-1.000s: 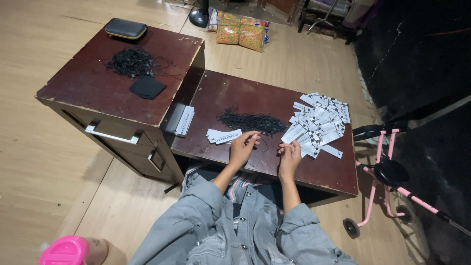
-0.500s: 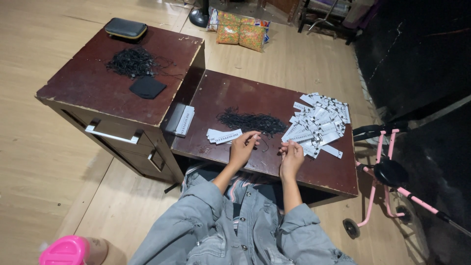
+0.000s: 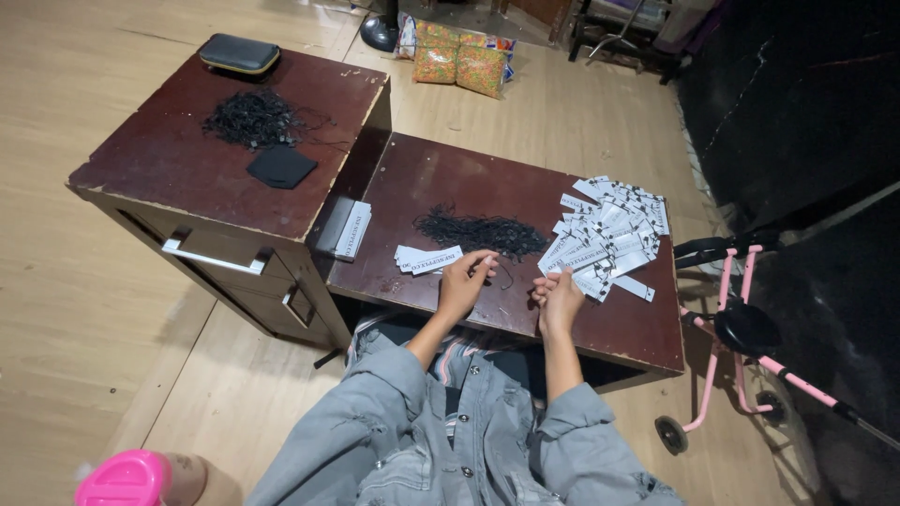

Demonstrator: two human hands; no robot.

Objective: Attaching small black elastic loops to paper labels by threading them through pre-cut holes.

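I sit at a low dark wooden table (image 3: pixel 619 328). My left hand (image 3: pixel 464 284) is curled beside a heap of black strings (image 3: pixel 480 232) and pinches a thin black string that loops toward my right hand. My right hand (image 3: pixel 559 298) is closed at the near edge of a pile of white paper tags (image 3: pixel 609 232), with what looks like one tag between its fingertips. A small stack of white tags (image 3: pixel 427 260) lies just left of my left hand. The two hands are a short gap apart above the table's front edge.
A taller dark cabinet (image 3: pixel 169 178) on the left carries another heap of black strings (image 3: pixel 253 117), a black pouch (image 3: pixel 280 166) and a black case (image 3: pixel 239 53). A tag bundle (image 3: pixel 345 230) leans against it. A pink scooter (image 3: pixel 741 328) stands right; snack bags (image 3: pixel 464 61) lie behind.
My right hand has shifted slightly along the edge of the tag pile. My left hand stays by the strings with only small finger movement.
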